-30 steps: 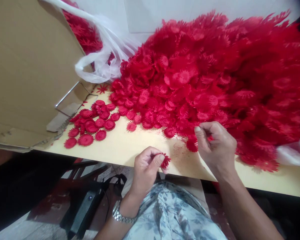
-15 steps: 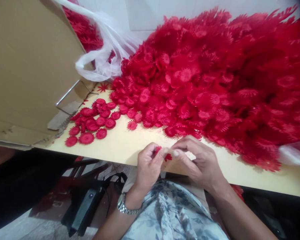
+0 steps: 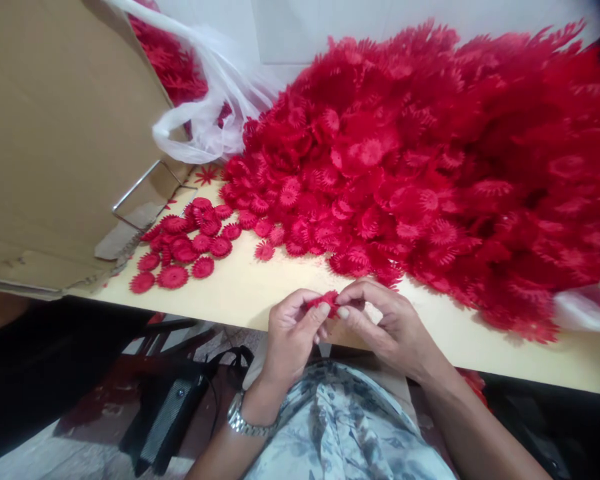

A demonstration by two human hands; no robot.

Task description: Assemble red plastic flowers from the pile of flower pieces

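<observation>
From the head view, I had a small red flower piece (image 3: pixel 324 303) pinched between both hands just above the near edge of the counter (image 3: pixel 260 293). My left hand (image 3: pixel 293 337) kept a clenched grip on its left side, and my right hand (image 3: pixel 385 327) nipped its right side with thumb and forefinger. I judged I was mid-way through fitting or parting layers; the next move called for a fine twist. The piece lay roughly flat, its long axis running along the near edge, though fingers hid most of it. The big red heap (image 3: pixel 430 167) filled the far right

Both hands (image 3: pixel 340 327) pinching red flower (image 3: pixel 325 301) (table edge), red pile (image 3: pixel 430 167) behind
</observation>
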